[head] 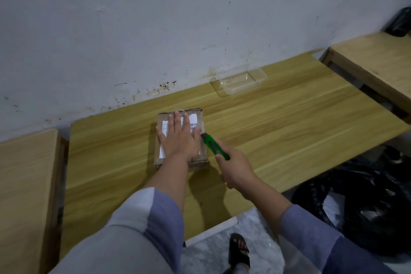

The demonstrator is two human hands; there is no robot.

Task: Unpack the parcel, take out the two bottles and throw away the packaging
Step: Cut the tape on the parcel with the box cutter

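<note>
A small cardboard parcel [198, 118] with a white shipping label lies flat on the wooden table [289, 122], near its middle. My left hand [180, 138] presses down on top of the parcel with straight, spread fingers, hiding most of the label. My right hand [235, 169] grips a green utility knife [214, 145]. The knife's tip is at the parcel's right edge, beside my left little finger. The parcel is closed, and no bottles are visible.
A clear plastic container [242, 82] sits at the table's far edge by the wall. Black plastic bags [367, 202] lie on the floor at right. Lower wooden surfaces flank the table left [26, 184] and right [378, 58]. My sandalled foot [239, 249] is below.
</note>
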